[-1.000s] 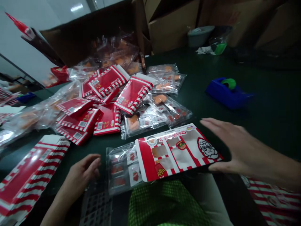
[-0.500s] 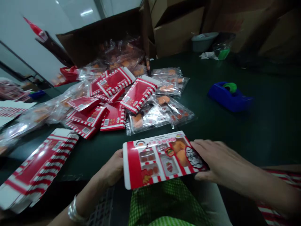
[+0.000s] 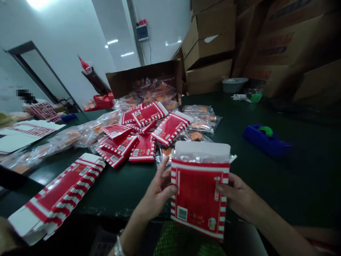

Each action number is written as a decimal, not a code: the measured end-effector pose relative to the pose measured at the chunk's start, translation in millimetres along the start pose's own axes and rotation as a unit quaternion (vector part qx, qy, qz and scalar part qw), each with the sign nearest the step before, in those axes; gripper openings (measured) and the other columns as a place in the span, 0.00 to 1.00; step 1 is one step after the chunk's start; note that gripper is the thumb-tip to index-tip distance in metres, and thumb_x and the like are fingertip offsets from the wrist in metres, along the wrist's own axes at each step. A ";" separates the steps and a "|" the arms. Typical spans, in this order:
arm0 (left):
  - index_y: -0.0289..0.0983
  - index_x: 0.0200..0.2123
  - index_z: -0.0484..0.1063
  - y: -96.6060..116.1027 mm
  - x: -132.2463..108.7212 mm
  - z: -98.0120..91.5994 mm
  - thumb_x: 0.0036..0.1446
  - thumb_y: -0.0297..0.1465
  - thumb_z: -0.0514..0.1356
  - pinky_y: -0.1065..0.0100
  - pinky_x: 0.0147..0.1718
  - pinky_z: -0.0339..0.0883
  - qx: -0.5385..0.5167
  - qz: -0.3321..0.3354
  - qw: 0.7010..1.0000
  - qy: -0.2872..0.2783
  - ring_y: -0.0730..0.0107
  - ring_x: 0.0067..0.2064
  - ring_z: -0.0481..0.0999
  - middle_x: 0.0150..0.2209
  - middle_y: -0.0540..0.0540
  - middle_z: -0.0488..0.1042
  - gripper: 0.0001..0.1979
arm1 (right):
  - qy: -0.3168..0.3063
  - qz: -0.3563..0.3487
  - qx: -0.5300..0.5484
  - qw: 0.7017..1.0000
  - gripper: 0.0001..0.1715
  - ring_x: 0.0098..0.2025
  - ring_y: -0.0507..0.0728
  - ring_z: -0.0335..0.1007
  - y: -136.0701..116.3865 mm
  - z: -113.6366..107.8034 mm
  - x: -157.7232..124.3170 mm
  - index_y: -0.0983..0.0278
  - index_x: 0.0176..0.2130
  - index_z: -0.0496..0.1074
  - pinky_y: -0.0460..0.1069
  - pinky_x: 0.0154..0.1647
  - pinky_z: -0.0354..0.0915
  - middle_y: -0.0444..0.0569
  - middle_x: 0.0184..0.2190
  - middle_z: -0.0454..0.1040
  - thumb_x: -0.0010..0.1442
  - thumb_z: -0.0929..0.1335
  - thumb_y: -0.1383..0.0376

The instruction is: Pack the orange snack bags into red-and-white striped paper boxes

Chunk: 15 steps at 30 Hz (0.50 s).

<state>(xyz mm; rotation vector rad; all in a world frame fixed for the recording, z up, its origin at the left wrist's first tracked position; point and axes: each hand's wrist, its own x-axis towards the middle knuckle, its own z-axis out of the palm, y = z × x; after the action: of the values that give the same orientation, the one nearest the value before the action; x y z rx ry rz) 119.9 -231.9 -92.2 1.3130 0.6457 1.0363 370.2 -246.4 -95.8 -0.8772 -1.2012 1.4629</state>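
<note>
Red-striped carton (image 3: 198, 199) is standing upright just left of the blue tape dispenser (image 3: 266, 140), you are gripping its sides between the fingers of your left hand (image 3: 157, 193) and right hand (image 3: 237, 192), and with the foil packet (image 3: 199, 157) showing at its open top, the white flap (image 3: 201, 147) looks to be calling for a fold shut.

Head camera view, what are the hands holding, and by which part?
Both hands hold a red-and-white striped cardboard box upright: the left hand at its left edge, the right hand at its right edge.
</note>
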 end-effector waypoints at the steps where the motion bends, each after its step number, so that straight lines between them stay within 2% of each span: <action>1: 0.47 0.68 0.44 -11.1 1.6 5.0 0.60 0.35 0.61 0.56 0.58 0.62 -0.010 -0.006 1.000 0.003 0.55 0.59 0.68 0.62 0.41 0.65 0.38 | 0.037 0.004 0.018 0.999 0.25 0.37 0.64 0.79 6.6 0.8 4.8 0.59 0.47 0.72 0.58 0.37 0.76 0.52 0.41 0.80 0.52 0.73 0.53; 2: 0.47 0.68 0.42 -19.1 3.2 9.9 0.61 0.35 0.60 0.56 0.57 0.62 -0.017 -0.010 1.000 0.013 0.55 0.58 0.70 0.60 0.40 0.67 0.38 | 0.084 -0.004 0.016 0.996 0.30 0.41 0.64 0.78 11.7 2.1 8.7 0.58 0.52 0.69 0.59 0.39 0.76 0.53 0.45 0.79 0.52 0.74 0.54; 4: 0.49 0.68 0.39 -24.7 6.1 16.3 0.62 0.34 0.60 0.56 0.57 0.63 -0.031 -0.008 0.999 0.029 0.56 0.57 0.70 0.60 0.42 0.67 0.39 | 0.156 -0.039 -0.026 0.987 0.43 0.48 0.65 0.75 15.3 5.0 13.0 0.55 0.63 0.55 0.59 0.40 0.76 0.56 0.53 0.73 0.54 0.73 0.54; 6: 0.52 0.68 0.43 -20.7 8.0 16.8 0.61 0.33 0.60 0.57 0.57 0.63 -0.040 0.010 0.999 0.030 0.58 0.58 0.69 0.61 0.44 0.66 0.37 | 0.166 -0.073 -0.088 0.979 0.48 0.51 0.65 0.74 12.5 6.8 12.3 0.51 0.67 0.45 0.57 0.40 0.77 0.56 0.58 0.69 0.57 0.71 0.53; 7: 0.52 0.67 0.48 -17.6 8.0 15.3 0.62 0.32 0.59 0.58 0.58 0.63 -0.038 0.023 0.998 0.034 0.58 0.59 0.69 0.60 0.45 0.67 0.34 | 0.156 -0.084 -0.119 0.977 0.46 0.52 0.64 0.73 10.5 7.0 10.4 0.50 0.67 0.45 0.56 0.41 0.77 0.55 0.59 0.68 0.59 0.69 0.53; 9: 0.50 0.63 0.58 -14.2 3.6 11.0 0.62 0.31 0.59 0.60 0.59 0.61 -0.033 0.028 0.998 0.044 0.59 0.60 0.68 0.59 0.47 0.69 0.28 | 0.128 -0.089 -0.164 0.974 0.39 0.54 0.63 0.71 9.2 5.7 3.7 0.50 0.65 0.52 0.55 0.44 0.76 0.52 0.61 0.66 0.60 0.68 0.53; 11: 0.49 0.61 0.62 -16.8 -8.6 7.6 0.61 0.31 0.61 0.60 0.57 0.63 -0.035 -0.003 0.998 0.051 0.58 0.59 0.69 0.59 0.47 0.70 0.26 | 0.098 -0.066 -0.169 0.978 0.33 0.54 0.63 0.71 13.7 3.3 -7.6 0.50 0.61 0.62 0.54 0.46 0.75 0.49 0.60 0.68 0.59 0.69 0.55; 13: 0.47 0.58 0.67 -23.9 -27.8 6.7 0.59 0.33 0.62 0.61 0.54 0.66 -0.021 -0.052 0.996 0.063 0.56 0.56 0.72 0.56 0.46 0.73 0.23 | 0.072 -0.016 -0.151 0.986 0.29 0.51 0.64 0.73 22.6 1.9 -24.0 0.51 0.57 0.67 0.54 0.45 0.75 0.48 0.56 0.72 0.57 0.71 0.55; 15: 0.45 0.51 0.74 -30.8 -48.5 7.8 0.58 0.35 0.62 0.63 0.49 0.68 0.021 -0.092 0.992 0.087 0.57 0.50 0.75 0.49 0.45 0.77 0.17 | 0.068 0.038 -0.154 0.985 0.25 0.48 0.63 0.76 31.3 3.3 -43.0 0.53 0.53 0.71 0.53 0.44 0.75 0.48 0.51 0.76 0.57 0.71 0.56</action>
<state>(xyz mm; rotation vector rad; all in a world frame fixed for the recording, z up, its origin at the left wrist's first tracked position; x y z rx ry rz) 113.0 -276.5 -128.6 1.1827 0.9094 0.9961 369.2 -288.9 -127.9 -1.2244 -1.3226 1.2723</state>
